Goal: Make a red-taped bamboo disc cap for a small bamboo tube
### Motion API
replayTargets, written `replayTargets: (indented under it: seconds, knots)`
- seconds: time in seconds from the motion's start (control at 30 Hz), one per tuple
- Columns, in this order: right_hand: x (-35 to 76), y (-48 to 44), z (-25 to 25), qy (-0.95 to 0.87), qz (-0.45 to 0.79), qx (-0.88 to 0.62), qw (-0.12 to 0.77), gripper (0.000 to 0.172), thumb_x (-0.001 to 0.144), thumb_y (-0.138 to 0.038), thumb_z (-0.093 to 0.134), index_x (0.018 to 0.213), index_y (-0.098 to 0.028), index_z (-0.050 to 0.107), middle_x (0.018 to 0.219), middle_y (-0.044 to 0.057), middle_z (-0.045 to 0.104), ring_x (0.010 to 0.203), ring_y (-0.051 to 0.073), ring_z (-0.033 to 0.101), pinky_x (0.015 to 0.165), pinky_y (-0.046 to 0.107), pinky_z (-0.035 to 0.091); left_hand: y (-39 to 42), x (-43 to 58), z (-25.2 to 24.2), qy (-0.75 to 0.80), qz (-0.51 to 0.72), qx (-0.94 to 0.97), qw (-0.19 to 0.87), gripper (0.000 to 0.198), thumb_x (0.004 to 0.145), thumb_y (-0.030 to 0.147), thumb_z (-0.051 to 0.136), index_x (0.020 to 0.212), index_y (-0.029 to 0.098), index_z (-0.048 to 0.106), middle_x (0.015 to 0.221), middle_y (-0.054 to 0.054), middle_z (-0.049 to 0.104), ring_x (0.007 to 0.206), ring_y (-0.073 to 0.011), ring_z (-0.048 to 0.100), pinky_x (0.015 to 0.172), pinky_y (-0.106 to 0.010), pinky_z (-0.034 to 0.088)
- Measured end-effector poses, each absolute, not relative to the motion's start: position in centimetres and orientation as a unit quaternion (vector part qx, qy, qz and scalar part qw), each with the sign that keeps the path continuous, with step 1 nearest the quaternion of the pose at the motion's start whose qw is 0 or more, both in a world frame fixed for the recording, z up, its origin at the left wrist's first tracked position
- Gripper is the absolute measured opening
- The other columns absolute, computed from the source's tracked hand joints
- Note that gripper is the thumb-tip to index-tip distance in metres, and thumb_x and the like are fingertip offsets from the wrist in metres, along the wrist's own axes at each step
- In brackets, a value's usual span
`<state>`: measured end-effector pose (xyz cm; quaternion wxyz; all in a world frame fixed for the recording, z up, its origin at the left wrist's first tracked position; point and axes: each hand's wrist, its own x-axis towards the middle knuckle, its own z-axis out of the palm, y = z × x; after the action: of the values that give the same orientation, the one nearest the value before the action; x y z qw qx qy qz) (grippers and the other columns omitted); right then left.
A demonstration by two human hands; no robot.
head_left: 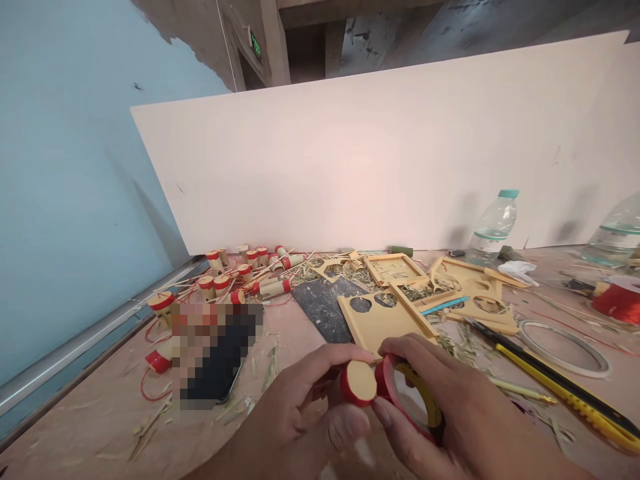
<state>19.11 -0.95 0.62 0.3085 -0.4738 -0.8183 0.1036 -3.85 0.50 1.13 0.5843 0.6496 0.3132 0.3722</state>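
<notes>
My left hand (305, 413) is closed round a short bamboo cylinder (361, 381) with a red band at its end; the pale cut face points up. My right hand (450, 407) grips a roll of red tape (407, 397) with a yellow-green inner ring, held right against the cylinder. Both hands hover low over the wooden table (100, 420) near its front edge.
A pile of red-banded bamboo cylinders (245, 273) lies at the back left. Cut wooden frames (385, 313) and shavings lie in the middle, and a yellow utility knife (560, 383) and a clear tape ring (565, 347) lie to the right. Water bottles (493, 230) and a red thread spool (623, 300) stand at the far right.
</notes>
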Motion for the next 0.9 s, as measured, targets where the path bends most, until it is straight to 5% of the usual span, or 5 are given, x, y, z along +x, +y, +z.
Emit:
replayTargets:
  seconds: [0.37,0.67,0.9]
  knots:
    - [19.1,-1.0,1.1,-0.808,0.127,-0.473,0.328,0.011,0.089,-0.024,0.069,0.097,-0.03,0.063,0.092,0.0,0.079,0.076,0.02,0.077,0.061,0.028,0.058,0.5,-4.4,1.7,0.379,0.325,0.695,0.517,0.033,0.093,0.043,0.083,0.124,0.034,0.078,0.108,0.001,0.08,0.099,-0.0214,0.073,0.086,-0.024,0.058]
    - [19.3,-0.9,1.8,-0.784,0.183,-0.485,0.343,0.009,0.087,-0.024,0.07,0.089,-0.031,0.065,0.084,-0.004,0.079,0.069,0.017,0.074,0.062,0.026,0.056,0.8,-4.8,2.7,0.368,0.311,0.691,0.54,0.032,0.093,0.044,0.082,0.122,0.03,0.079,0.115,-0.003,0.082,0.107,-0.0281,0.077,0.09,-0.03,0.06]
    - [19.0,-1.0,1.4,-0.768,0.198,-0.509,0.335,0.006,0.087,-0.027,0.068,0.091,-0.031,0.065,0.081,-0.005,0.078,0.068,0.018,0.073,0.06,0.027,0.052,0.4,-4.4,3.0,0.347,0.332,0.686,0.547,0.03,0.092,0.035,0.083,0.118,0.026,0.072,0.113,-0.003,0.083,0.108,-0.0244,0.078,0.092,-0.028,0.057]
